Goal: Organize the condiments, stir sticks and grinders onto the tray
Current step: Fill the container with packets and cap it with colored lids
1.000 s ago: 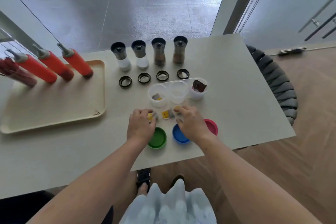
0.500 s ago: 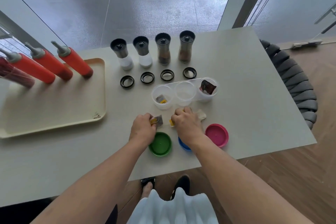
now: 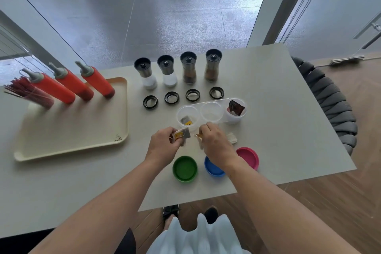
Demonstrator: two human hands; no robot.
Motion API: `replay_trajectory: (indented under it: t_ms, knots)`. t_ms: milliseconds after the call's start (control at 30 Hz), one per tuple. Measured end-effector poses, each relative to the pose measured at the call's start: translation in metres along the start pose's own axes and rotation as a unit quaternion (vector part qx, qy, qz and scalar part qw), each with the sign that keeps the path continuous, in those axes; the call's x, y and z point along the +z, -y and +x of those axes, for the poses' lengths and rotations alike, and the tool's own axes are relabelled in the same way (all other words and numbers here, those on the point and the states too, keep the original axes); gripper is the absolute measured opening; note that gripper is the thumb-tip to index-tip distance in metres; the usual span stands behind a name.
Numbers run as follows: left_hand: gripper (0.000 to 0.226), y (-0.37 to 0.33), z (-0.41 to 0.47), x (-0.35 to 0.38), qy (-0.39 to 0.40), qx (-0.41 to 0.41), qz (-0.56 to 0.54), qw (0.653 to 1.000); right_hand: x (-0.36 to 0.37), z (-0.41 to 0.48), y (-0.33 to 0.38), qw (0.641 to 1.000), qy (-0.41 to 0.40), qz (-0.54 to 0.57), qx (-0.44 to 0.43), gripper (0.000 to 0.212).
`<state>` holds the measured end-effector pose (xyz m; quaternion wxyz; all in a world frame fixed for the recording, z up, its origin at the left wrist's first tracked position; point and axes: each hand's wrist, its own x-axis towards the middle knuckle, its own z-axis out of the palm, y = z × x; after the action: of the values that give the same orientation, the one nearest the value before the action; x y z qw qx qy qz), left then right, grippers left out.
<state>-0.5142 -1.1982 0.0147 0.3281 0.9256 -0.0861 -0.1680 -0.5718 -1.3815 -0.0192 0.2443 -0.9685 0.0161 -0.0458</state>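
The left hand (image 3: 162, 146) pinches a tea bag (image 3: 184, 134) whose yellow tag (image 3: 178, 135) carries print too blurred to read, while the curled right hand (image 3: 215, 143) pinches a second tea bag (image 3: 200, 139).

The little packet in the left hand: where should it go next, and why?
Probably into the leftmost clear cup, just beyond the left hand: its packet has a yellow label, and a similar yellow-labelled packet already lies there.

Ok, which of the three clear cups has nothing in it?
The middle cup. The left cup holds a yellow-tagged sachet, the right cup a brown packet.
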Motion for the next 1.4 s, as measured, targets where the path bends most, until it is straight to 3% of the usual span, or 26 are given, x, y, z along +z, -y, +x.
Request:
replay_trajectory:
  t_ms: [167,367,500,667,900,1200,1400]
  knots:
    - [0.017,-0.027,0.006,-0.023,-0.037,0.033,-0.045,0.998,-0.029,0.02,0.017,0.992,-0.055,0.11,0.025,0.003]
    - [0.032,-0.059,0.036,-0.039,-0.057,0.015,-0.074,0.995,-0.039,0.057,0.027,0.974,-0.107,0.162,0.119,0.01]
    - [0.031,-0.057,0.055,-0.03,-0.02,-0.012,-0.039,0.999,-0.025,0.071,0.024,0.969,-0.068,0.167,0.17,0.009]
    - [0.03,-0.047,0.06,-0.025,-0.02,-0.013,0.008,1.0,-0.019,0.069,0.024,0.973,-0.075,0.158,0.15,0.01]
    - [0.021,-0.043,0.054,-0.033,-0.045,0.046,-0.006,0.998,-0.031,0.06,0.011,0.973,-0.098,0.142,0.153,0.015]
    - [0.016,-0.067,0.026,0.007,0.018,0.098,0.009,0.995,-0.061,0.004,-0.042,0.97,-0.116,0.102,0.188,0.017]
    - [0.028,-0.076,0.015,0.052,0.075,0.087,0.051,0.992,-0.054,-0.031,-0.072,0.968,-0.044,0.076,0.234,0.019]
